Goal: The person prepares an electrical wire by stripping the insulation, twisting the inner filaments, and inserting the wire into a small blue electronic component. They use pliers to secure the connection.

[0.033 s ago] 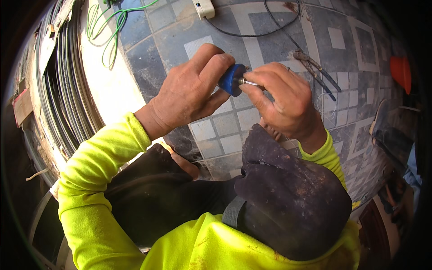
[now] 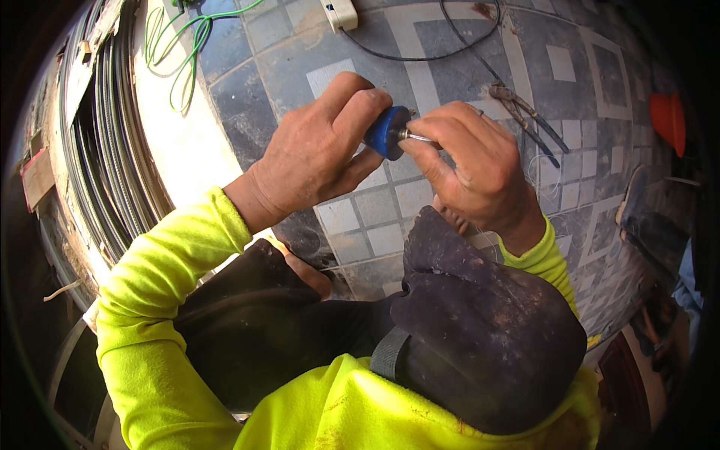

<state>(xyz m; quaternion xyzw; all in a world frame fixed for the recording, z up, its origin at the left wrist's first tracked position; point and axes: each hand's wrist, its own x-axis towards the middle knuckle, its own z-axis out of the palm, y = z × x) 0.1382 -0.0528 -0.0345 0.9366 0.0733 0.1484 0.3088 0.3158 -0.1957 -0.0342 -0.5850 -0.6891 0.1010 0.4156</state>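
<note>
A small blue round part [image 2: 386, 133] with a dark flat face is gripped between the thumb and fingers of my left hand [image 2: 319, 146]. From the middle of that face a short metal stem [image 2: 403, 134] sticks out to the right. My right hand [image 2: 476, 161] pinches a thin silvery metal piece [image 2: 421, 138] at the stem, between thumb and forefinger. Whether that piece is joined to the stem I cannot tell. Both hands are held above the tiled floor, over my dark-trousered legs, and the back of the blue part is hidden by my left fingers.
Pliers-like tool with two long dark handles [image 2: 529, 124] lies on the tiles [image 2: 375, 217]. Beyond my hands sit a white box [image 2: 340, 13] with a black cable [image 2: 397, 58] and a green wire [image 2: 196, 45]. Bundled dark rods or cables [image 2: 116, 150] run along the left; an orange container [image 2: 667, 124] stands right.
</note>
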